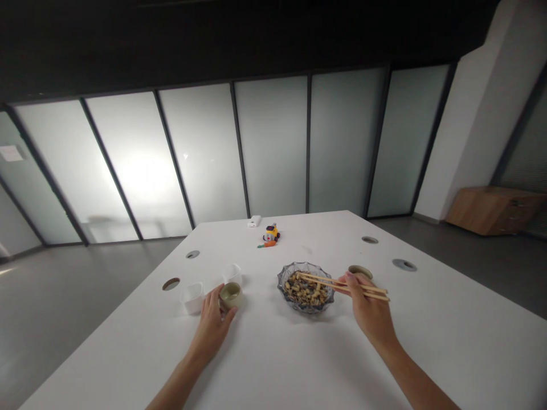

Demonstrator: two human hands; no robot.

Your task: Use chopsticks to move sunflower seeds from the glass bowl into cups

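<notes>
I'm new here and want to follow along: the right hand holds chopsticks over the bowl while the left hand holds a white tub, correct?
Not quite: what the left hand holds is wrong. The head view shows it around a green cup. The right hand does hold chopsticks over the bowl.

Toward the far edge of the white surface [265, 353] lies a small white box [254, 221]. Nearer stands a yellow and grey toy vehicle [272, 232], with an orange carrot [268, 244] just in front. Beyond are dark-framed frosted glass panels [272, 148], a pale paper [11, 153] at far left, and a wooden cabinet [482, 210] on the grey floor [106, 273] at right.
</notes>
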